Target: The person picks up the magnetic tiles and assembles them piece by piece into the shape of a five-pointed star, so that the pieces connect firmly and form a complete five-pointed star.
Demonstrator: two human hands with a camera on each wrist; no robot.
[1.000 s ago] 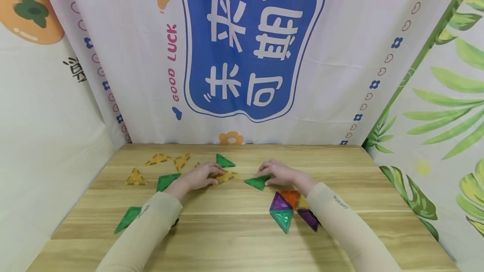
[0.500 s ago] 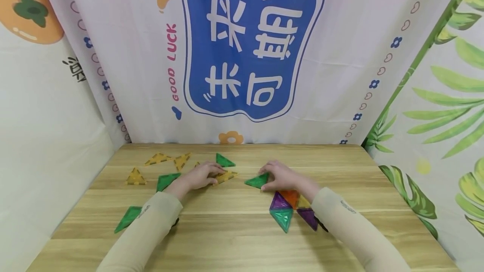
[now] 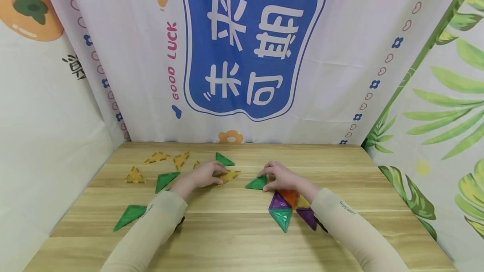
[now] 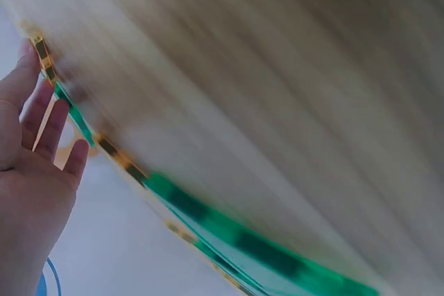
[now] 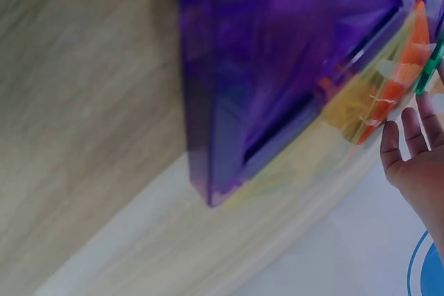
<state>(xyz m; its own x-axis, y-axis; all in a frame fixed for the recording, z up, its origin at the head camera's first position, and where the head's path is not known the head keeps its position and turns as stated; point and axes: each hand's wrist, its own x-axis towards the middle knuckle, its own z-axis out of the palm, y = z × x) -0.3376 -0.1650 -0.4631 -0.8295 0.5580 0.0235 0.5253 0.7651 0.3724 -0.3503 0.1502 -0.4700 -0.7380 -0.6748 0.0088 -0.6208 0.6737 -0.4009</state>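
My left hand pinches a yellow triangular magnetic tile at the middle of the wooden table. In the left wrist view, the thumb and fingertips meet that tile's dark-striped edge. Facing it from the right, my right hand grips a green triangular magnetic tile between thumb and fingers, with a small gap between the two tiles. The right wrist view shows only the edge of the green tile at the fingertips. Another green triangle lies just beyond the left hand.
Below the right hand lies a joined group of tiles: orange, purple, teal and a second purple. Several yellow triangles and green triangles are spread across the left side. A printed curtain hangs behind the table.
My left hand has shifted slightly right with the yellow tile. My right thumb has moved along the green tile to its near corner, and that tile has turned a little.
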